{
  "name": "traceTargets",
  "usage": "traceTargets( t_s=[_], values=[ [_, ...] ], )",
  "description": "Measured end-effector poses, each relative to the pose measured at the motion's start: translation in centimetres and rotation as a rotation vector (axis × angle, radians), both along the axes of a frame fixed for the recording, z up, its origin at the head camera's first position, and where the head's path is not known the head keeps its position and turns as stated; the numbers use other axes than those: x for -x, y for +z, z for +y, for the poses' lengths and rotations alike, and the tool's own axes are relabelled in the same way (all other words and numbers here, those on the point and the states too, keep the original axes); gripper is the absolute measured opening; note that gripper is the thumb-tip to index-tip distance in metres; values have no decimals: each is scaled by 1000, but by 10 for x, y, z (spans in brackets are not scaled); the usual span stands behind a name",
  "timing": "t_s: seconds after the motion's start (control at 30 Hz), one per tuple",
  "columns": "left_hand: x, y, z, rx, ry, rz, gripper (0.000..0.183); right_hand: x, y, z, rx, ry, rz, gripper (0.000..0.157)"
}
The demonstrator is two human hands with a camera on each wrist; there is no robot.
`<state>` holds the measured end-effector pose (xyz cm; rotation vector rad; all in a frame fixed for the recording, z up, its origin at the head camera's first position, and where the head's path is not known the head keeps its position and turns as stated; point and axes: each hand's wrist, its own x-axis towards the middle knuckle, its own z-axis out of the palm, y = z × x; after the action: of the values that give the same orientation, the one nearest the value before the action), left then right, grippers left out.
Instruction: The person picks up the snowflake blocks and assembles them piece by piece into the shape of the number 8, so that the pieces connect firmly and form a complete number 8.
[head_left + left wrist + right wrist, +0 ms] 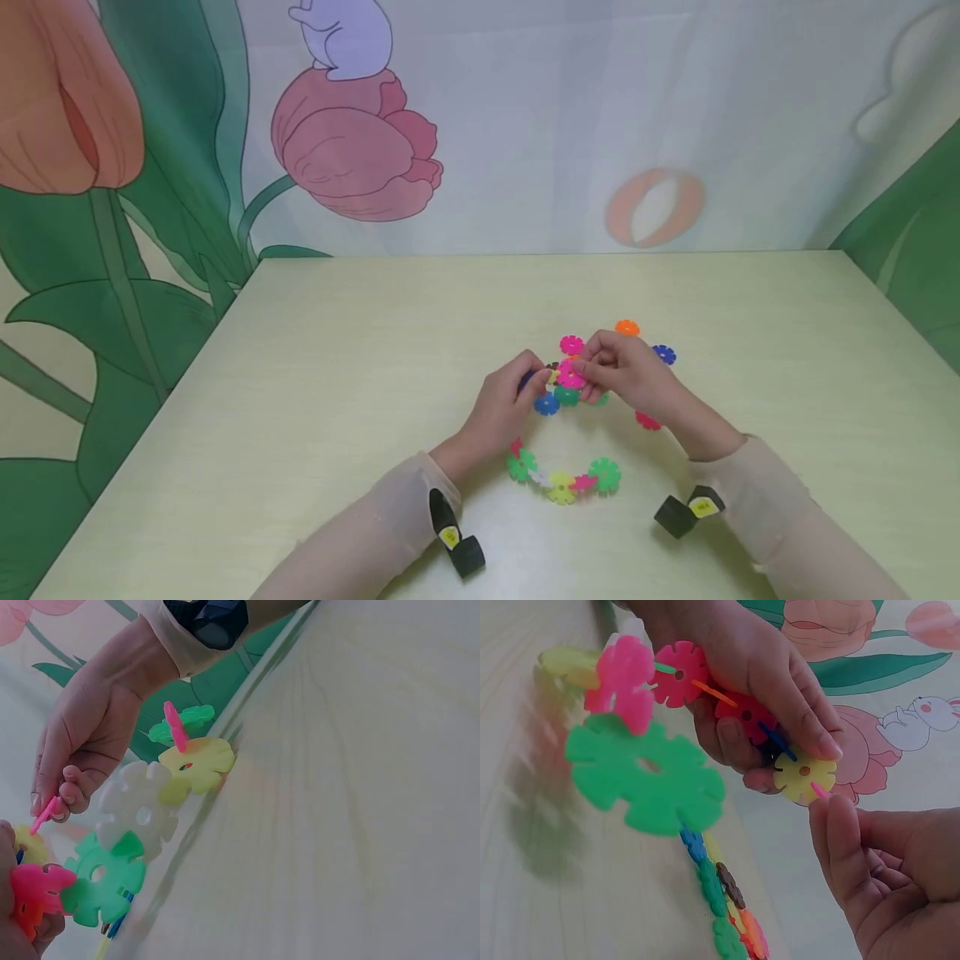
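Note:
My left hand (498, 404) grips a chain of interlocking plastic snowflake discs, and in the right wrist view its thumb and fingers hold the yellow disc (804, 778) at the chain's end. A pink disc (570, 375) is pinched between the thumb and fingers of my right hand (626, 371). Seen edge-on in the right wrist view, the pink disc meets the yellow one's rim; whether their slots are joined I cannot tell. From the left hand the chain curves down through red, white and yellow discs to a green disc (604, 475) at its other end.
Several other discs lie on the pale table (337, 350) beyond and around the hands, including an orange disc (627, 327), a dark blue disc (663, 354), a red disc (648, 421) and a blue disc (547, 404). A printed cloth (510, 125) hangs behind the table.

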<state>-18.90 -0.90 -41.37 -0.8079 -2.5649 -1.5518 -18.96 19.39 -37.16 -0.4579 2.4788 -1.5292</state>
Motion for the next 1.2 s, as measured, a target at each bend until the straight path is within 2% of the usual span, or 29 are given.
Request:
traceTargets(
  t_s=[0.27,0.67,0.77,0.97,1.07,1.2],
  values=[
    [-1,0,-2,44,-29,109,17,2,-3,0,53,42,-50,17],
    [-3,0,-2,73,-22,120,19,3,-10,-3,95,16,-103,18],
    [-3,-1,-2,40,-30,58,19,3,-11,-4,87,-17,-113,20],
    [-2,-1,-1,-79,-43,-159,20,4,-10,-3,79,-74,-91,24],
    [-1,0,-1,-102,-40,-200,22,3,-7,-2,82,-71,-91,24],
    [-1,2,-1,-57,-36,-175,21,1,-6,-4,98,-60,-84,22]
  ],
)
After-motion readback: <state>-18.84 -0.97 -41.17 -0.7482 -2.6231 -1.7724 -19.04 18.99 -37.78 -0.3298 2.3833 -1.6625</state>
